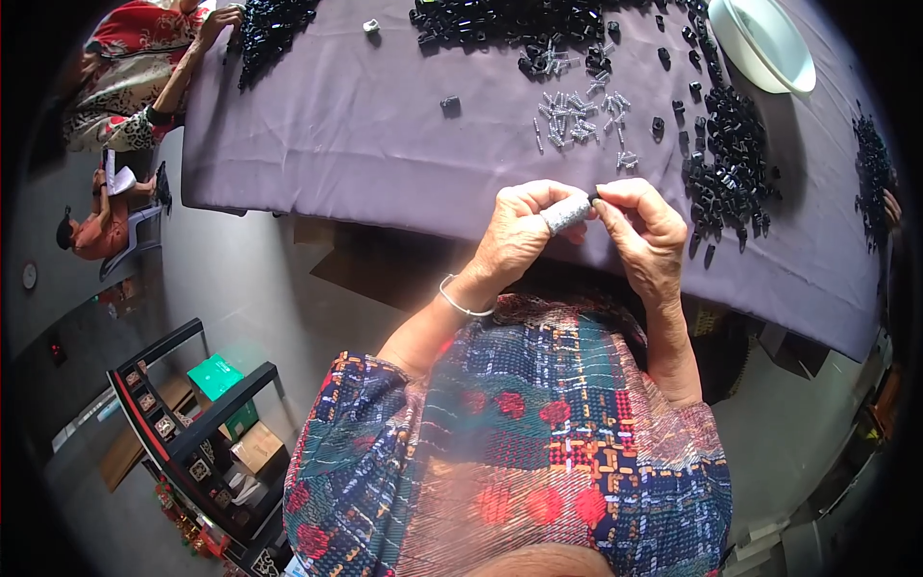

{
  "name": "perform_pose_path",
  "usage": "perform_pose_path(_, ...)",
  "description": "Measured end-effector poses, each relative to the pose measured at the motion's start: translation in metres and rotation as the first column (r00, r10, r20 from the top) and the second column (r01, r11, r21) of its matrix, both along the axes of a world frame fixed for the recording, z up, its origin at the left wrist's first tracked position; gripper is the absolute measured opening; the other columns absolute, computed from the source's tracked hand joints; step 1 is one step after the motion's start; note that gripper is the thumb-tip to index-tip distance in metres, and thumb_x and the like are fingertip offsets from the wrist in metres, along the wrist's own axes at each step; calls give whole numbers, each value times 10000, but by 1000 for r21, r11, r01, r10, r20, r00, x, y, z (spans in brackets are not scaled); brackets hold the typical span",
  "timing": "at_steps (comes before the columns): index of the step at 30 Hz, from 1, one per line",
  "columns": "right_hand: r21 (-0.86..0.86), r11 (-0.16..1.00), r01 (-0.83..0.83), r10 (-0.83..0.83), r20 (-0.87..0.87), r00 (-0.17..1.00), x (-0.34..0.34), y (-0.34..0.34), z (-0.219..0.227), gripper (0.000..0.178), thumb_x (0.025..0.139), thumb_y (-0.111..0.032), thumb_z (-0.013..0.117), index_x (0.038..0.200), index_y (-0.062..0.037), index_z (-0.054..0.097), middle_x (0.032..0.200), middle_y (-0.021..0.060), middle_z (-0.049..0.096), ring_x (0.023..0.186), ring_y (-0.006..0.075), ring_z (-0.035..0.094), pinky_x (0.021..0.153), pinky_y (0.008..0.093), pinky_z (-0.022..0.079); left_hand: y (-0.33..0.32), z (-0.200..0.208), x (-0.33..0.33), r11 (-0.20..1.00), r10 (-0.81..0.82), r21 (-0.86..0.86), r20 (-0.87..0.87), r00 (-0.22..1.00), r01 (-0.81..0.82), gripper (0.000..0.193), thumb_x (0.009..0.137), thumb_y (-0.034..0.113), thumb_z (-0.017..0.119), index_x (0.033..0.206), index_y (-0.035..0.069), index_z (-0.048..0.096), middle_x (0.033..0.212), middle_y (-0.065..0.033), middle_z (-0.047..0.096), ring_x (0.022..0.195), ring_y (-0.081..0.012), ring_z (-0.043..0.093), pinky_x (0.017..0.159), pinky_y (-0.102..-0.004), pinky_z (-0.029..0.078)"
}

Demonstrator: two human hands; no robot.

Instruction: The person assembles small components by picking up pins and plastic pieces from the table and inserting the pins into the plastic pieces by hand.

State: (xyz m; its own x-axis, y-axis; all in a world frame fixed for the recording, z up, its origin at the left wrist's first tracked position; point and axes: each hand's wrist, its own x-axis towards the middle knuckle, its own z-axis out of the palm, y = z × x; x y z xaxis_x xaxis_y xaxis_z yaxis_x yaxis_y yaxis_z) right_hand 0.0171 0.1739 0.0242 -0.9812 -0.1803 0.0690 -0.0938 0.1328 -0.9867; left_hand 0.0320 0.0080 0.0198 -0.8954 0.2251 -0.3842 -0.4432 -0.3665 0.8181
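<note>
My left hand point(517, 231) and my right hand point(646, 229) meet over the near edge of the table. Their fingertips pinch a small black part point(592, 199), mostly hidden by the fingers. A grey wrapping point(567, 213) covers one finger of my left hand, and a pale bangle circles that wrist. Just beyond my hands lies a loose group of small silvery, spring-like pieces point(569, 120). To the right of my right hand spreads a heap of small black plastic parts point(733, 159).
A purple-grey cloth covers the table point(346, 125). More black parts point(510, 21) are piled at the far side, beside a pale basin point(769, 48) at the far right. One black piece point(450, 106) lies alone. Another person's hand point(223, 21) reaches a pile at the far left.
</note>
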Motion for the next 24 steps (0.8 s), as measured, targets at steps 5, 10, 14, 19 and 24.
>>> perform_pose_path(5, 91, 996, -2, 15, -148, 989, 2, 4, 4, 278, 723, 62, 664, 988, 0, 609, 868, 69, 604, 736, 141, 589, 668, 258, 479, 2, 1, -4, 978, -32, 206, 191, 981, -8, 181, 862, 108, 642, 984, -26, 642, 892, -95, 676, 787, -147, 648, 700, -261, 529)
perform_pose_path(10, 240, 971, -16, 79, -255, 964, 0, 6, 6, 377, 678, 61, 666, 1038, -19, 588, 938, 97, 595, 793, 197, 589, 663, 288, 481, -3, 10, -10, 963, -108, 265, 250, 962, 40, 197, 854, 109, 643, 988, -35, 636, 906, -114, 675, 801, -175, 660, 701, -272, 541)
perform_pose_path(14, 247, 969, -18, 81, -247, 966, -1, 7, 8, 351, 680, 58, 674, 1016, -6, 596, 913, 81, 601, 734, 154, 548, 677, 276, 463, -4, 9, -11, 972, -124, 229, 282, 951, 59, 210, 853, 117, 627, 984, -46, 620, 930, -126, 653, 807, -182, 627, 707, -300, 516)
perform_pose_path(19, 250, 967, -54, 120, -257, 959, -2, 11, 4, 343, 681, 57, 667, 1010, -7, 595, 919, 88, 606, 749, 168, 559, 683, 281, 469, -1, 12, -13, 976, -134, 200, 261, 956, 82, 224, 863, 139, 627, 991, -45, 626, 917, -105, 655, 800, -155, 627, 681, -257, 530)
perform_pose_path(24, 338, 939, -65, 192, -357, 914, -10, 12, 6, 332, 686, 44, 650, 1010, -10, 596, 925, 104, 607, 789, 203, 580, 687, 297, 480, 1, 7, -13, 986, -148, 112, 222, 964, 126, 240, 876, 151, 622, 990, -60, 628, 906, -107, 652, 769, -154, 632, 682, -253, 528)
